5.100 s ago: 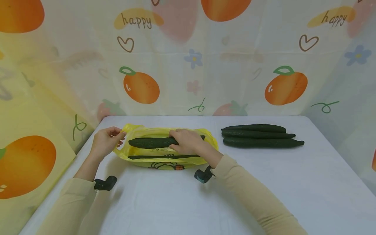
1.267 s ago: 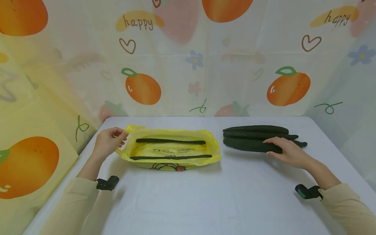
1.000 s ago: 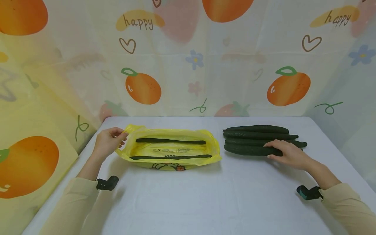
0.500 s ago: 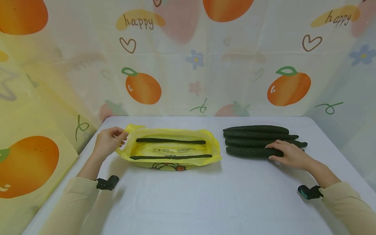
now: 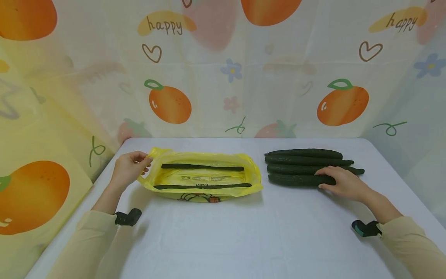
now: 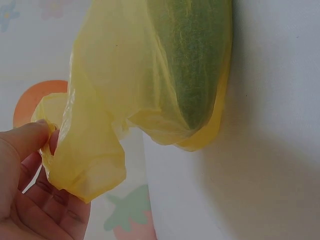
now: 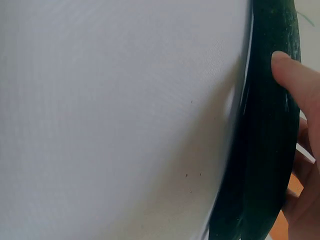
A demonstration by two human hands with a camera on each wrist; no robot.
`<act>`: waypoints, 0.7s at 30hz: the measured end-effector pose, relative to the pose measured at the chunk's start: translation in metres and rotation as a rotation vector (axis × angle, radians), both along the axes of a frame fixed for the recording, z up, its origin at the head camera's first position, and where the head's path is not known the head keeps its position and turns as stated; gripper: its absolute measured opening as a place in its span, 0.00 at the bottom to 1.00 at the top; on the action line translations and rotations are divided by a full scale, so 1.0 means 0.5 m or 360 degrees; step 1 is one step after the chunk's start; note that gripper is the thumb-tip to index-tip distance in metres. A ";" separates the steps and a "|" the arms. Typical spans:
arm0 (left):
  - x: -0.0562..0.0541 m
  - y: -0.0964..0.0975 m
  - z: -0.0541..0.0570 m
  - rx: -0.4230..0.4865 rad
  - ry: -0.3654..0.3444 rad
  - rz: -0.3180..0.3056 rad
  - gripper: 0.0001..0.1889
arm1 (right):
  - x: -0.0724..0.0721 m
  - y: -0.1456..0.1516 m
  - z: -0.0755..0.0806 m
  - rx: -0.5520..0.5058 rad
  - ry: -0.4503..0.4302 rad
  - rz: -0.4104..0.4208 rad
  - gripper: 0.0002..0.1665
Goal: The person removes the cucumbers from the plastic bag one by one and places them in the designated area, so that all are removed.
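Observation:
A yellow plastic bag [image 5: 209, 157] lies on the table with its mouth spread. My left hand [image 5: 129, 169] pinches its left corner. Two narrow dark strips show inside the mouth. In the left wrist view, the rounded end of a green cucumber [image 6: 192, 75] shows through the plastic. On the right, several dark green cucumbers lie side by side. My right hand [image 5: 343, 184] holds the front cucumber [image 5: 292, 180] near its right end. In the right wrist view, the thumb lies on this cucumber [image 7: 270, 140], with fingers round the other side, partly hidden.
Behind the held cucumber lie a second cucumber [image 5: 290, 169], a third cucumber [image 5: 306, 160] and the rearmost cucumber [image 5: 303, 153]. A white table [image 5: 226, 240] spreads in front of the bag. A printed curtain [image 5: 205, 100] hangs behind its far edge.
My right hand has carried a cucumber out of the bag to the row on the right, then drawn it slightly forward of the others. My left hand has kept its pinch on the bag.

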State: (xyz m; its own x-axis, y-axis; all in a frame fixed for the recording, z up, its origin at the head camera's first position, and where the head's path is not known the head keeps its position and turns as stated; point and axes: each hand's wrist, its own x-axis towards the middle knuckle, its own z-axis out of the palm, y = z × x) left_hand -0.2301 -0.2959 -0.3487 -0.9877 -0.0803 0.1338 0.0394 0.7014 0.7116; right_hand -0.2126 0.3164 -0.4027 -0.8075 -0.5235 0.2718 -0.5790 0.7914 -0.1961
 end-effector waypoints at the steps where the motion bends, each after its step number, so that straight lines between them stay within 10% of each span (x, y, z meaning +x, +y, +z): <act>1: 0.000 0.000 0.000 0.0001 -0.0002 0.0000 0.17 | 0.000 0.000 0.000 0.0007 0.0023 0.0001 0.20; 21: 0.003 -0.003 -0.004 -0.0026 0.0037 -0.0018 0.16 | -0.002 -0.004 -0.013 0.0000 0.0198 -0.0033 0.19</act>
State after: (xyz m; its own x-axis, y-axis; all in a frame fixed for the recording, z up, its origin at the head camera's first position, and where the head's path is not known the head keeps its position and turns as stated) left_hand -0.2287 -0.2975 -0.3509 -0.9852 -0.0669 0.1581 0.0638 0.7122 0.6991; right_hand -0.2136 0.3143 -0.4089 -0.7782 -0.5070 0.3705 -0.5824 0.8033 -0.1241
